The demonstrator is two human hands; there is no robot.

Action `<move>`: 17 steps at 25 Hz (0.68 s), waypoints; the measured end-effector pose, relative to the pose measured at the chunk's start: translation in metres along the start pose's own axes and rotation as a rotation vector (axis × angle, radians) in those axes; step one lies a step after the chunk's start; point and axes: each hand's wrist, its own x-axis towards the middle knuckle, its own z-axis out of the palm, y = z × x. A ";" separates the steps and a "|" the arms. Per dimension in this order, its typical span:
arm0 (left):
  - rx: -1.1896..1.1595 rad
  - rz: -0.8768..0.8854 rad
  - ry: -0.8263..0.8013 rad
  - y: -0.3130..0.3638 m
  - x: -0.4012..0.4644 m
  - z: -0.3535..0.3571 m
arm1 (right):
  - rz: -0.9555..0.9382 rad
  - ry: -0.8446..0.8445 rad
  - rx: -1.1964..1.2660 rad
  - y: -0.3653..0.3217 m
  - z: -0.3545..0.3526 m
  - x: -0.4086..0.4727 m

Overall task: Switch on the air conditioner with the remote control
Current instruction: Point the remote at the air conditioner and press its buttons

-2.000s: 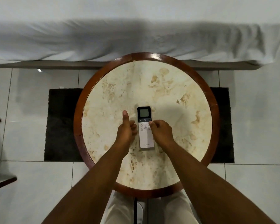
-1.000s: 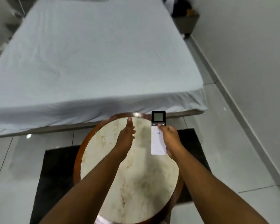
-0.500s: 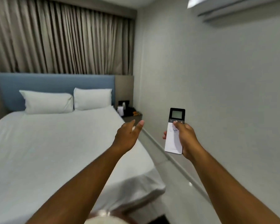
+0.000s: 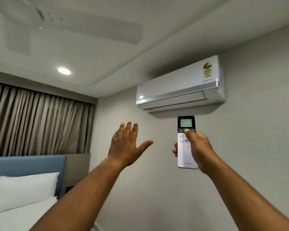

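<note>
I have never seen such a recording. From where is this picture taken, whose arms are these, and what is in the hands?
There is no machine here. The picture comes from a camera worn on a person's head, so the two arms you see are that person's own. The right hand holds a white remote control upright, thumb resting on the buttons just below its small screen. The remote is raised below the air conditioner, which is mounted high on the wall. The left hand is open and holds nothing. On the left you see curtains and a bed with a white pillow.
</note>
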 end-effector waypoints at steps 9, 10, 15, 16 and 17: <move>0.090 0.094 0.154 0.054 0.049 -0.004 | -0.108 0.084 -0.050 -0.054 -0.043 -0.003; 0.097 0.102 0.160 0.057 0.051 -0.004 | -0.113 0.088 -0.054 -0.057 -0.044 -0.004; 0.107 0.133 0.173 0.067 0.054 -0.002 | -0.124 0.098 -0.070 -0.067 -0.043 -0.008; 0.111 0.137 0.174 0.068 0.053 -0.002 | -0.124 0.098 -0.073 -0.067 -0.042 -0.008; 0.112 0.139 0.175 0.069 0.053 -0.001 | -0.124 0.098 -0.073 -0.067 -0.041 -0.009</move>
